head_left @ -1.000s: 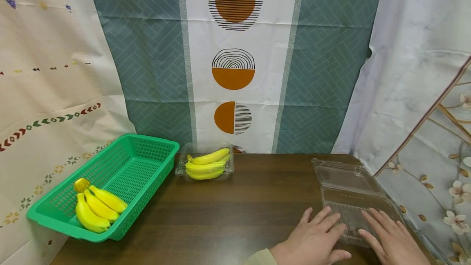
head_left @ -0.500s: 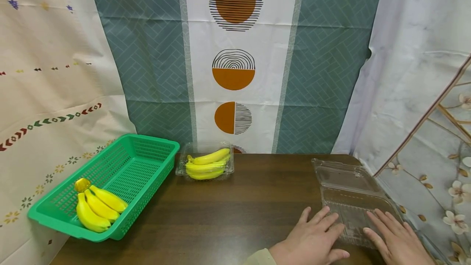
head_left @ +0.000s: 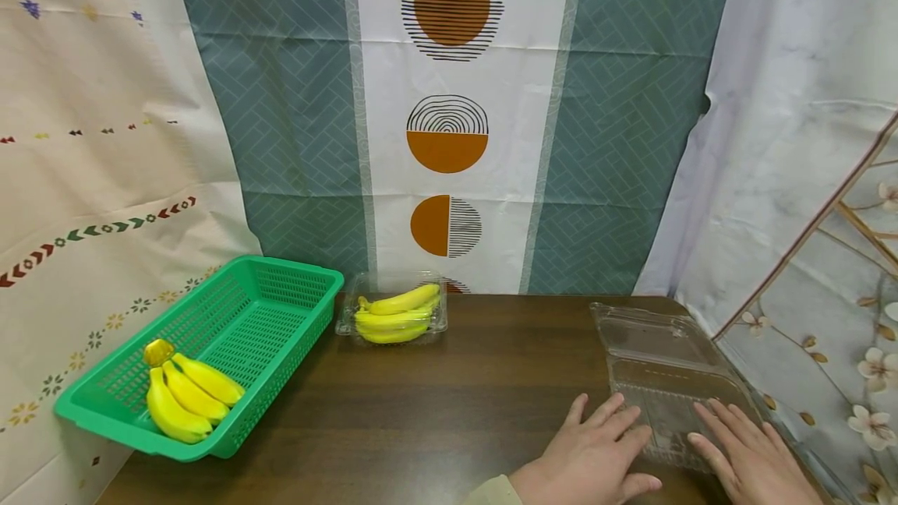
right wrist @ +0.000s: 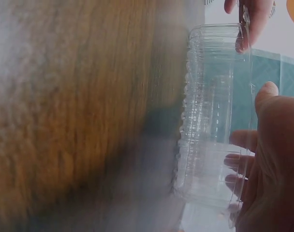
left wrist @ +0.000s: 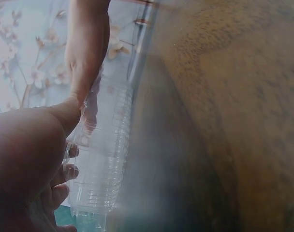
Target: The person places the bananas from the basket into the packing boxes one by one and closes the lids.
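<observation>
plastic clamshell, clear and ribbed, lies open on woodgrain surface; left hand and right hand flank it, fingers spread wide.

Compared with one second ago, the open clear container is displaced slightly toward the person's left. The left hand is offset in the same direction. The right hand shifted slightly right, then returned partway left. The gap between the hands is now wider. Because the plastic is transparent, the extent of the container's displacement is difficult to confirm.
</observation>
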A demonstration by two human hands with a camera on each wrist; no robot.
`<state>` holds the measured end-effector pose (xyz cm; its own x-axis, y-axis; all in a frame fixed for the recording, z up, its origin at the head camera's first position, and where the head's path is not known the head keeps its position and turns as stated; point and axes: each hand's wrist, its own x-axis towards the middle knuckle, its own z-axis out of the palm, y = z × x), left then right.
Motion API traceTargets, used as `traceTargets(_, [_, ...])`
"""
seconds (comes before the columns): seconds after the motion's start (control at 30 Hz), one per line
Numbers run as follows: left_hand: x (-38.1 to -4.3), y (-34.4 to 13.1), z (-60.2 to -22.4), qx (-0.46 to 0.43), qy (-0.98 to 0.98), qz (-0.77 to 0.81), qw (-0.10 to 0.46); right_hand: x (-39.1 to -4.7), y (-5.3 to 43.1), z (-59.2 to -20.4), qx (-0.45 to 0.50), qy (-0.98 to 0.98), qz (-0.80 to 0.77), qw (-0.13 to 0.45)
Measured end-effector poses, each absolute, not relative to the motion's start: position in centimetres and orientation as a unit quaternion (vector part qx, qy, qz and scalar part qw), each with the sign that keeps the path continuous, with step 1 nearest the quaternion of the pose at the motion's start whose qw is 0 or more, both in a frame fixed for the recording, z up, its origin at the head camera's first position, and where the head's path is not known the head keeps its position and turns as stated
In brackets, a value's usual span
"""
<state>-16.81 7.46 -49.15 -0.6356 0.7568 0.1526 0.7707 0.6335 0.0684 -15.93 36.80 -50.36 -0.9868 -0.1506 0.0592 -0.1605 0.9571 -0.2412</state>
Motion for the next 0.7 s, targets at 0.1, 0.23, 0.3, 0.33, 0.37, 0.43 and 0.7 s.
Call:
traceTargets(0.1, [-16.8, 7.2, -49.2, -0.423, -0.902, -0.065, 0.060, -16.0, 36.6, -50.3, 0.082, -0.988, 0.127, 0.024])
traceTargets(0.23, [-16.9, 7.0, -49.1, -0.423, -0.901, -0.068, 0.065, -16.1, 36.2, -50.3, 0.087, -0.987, 0.130, 0.026])
traceTargets(0.3, [-16.9, 6.8, -49.1, -0.423, -0.901, -0.067, 0.070, -16.1, 36.1, -50.3, 0.088, -0.987, 0.129, 0.028])
traceTargets(0.33, [-16.9, 6.8, -49.1, -0.422, -0.901, -0.067, 0.070, -16.1, 36.0, -50.2, 0.089, -0.987, 0.127, 0.029])
traceTargets(0.37, [-16.9, 6.7, -49.1, -0.421, -0.902, -0.067, 0.072, -16.2, 35.9, -50.2, 0.089, -0.988, 0.126, 0.029])
traceTargets(0.43, [-16.9, 6.6, -49.0, -0.418, -0.903, -0.066, 0.071, -16.2, 35.7, -50.1, 0.091, -0.987, 0.127, 0.030])
traceTargets(0.7, [-17.1, 6.1, -49.1, -0.407, -0.908, -0.063, 0.075, -16.5, 35.0, -50.0, 0.090, -0.987, 0.131, 0.022])
